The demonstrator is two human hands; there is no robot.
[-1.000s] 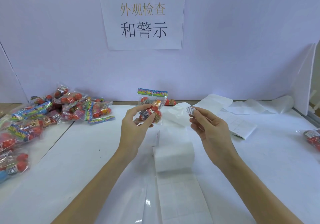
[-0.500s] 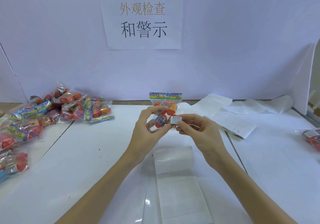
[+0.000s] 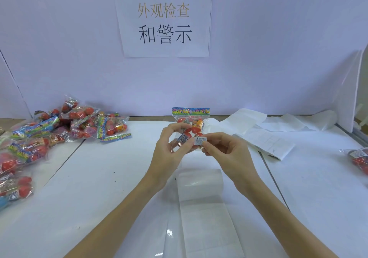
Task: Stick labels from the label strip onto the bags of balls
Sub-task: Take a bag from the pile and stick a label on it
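Note:
A clear bag of red and orange balls (image 3: 191,125) with a colourful header card is held upright above the table's middle. My left hand (image 3: 169,148) grips its lower left part between thumb and fingers. My right hand (image 3: 225,154) pinches a small white warning label (image 3: 200,141) against the bag's lower front. The white label strip (image 3: 201,204) lies on the table beneath my hands and runs toward me.
A pile of several ball bags (image 3: 59,126) covers the table's left side. One bag with a label (image 3: 359,158) lies at the right edge. Used backing paper (image 3: 266,134) trails at the back right. A printed sign (image 3: 165,18) hangs on the rear wall.
My right hand carried the label leftward and down to the bag. My left hand shifted the bag rightward and turned it to face the label. Both hands now meet at the bag.

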